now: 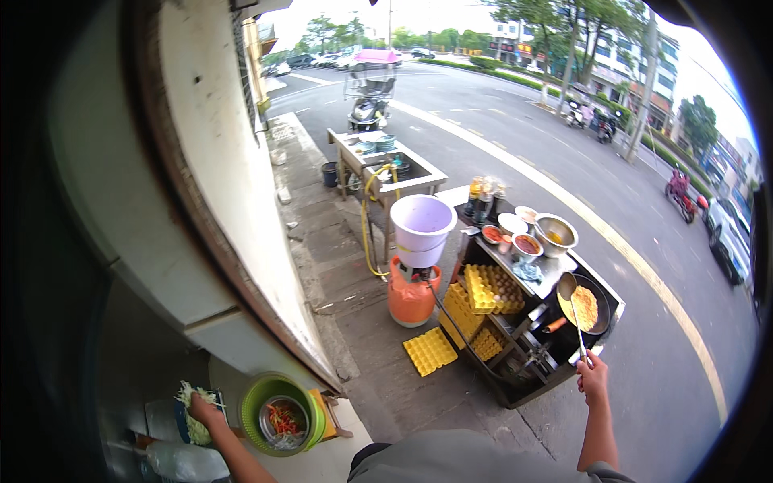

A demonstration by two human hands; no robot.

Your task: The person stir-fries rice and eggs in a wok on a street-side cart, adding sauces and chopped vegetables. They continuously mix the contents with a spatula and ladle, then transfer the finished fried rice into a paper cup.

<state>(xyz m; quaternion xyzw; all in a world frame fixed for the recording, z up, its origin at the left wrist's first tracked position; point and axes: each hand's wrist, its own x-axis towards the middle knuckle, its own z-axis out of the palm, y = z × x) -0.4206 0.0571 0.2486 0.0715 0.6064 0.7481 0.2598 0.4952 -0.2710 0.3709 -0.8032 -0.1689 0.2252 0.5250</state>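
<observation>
My right hand [592, 378] grips the handle of a metal ladle [567, 287], whose bowl hangs over the left edge of a black wok [601, 305]. Inside the wok lies a flat orange-yellow food [583, 309], perhaps egg. At the lower left, my left hand [204, 410] is closed on pale shredded vegetable [198, 393] above a dark container of the same shreds. Beside that hand stands a green plastic basket [249, 413] with a metal bowl of cut red peppers [284, 419] in it.
Bowls of red sauce [527, 244], sauce bottles [481, 202] and a steel bowl [556, 235] crowd the cart top. Egg trays [477, 290] fill its shelves. An orange gas cylinder [412, 299] carries a lilac bucket [423, 223]. A steel sink [423, 181] stands behind; a wall edge is left.
</observation>
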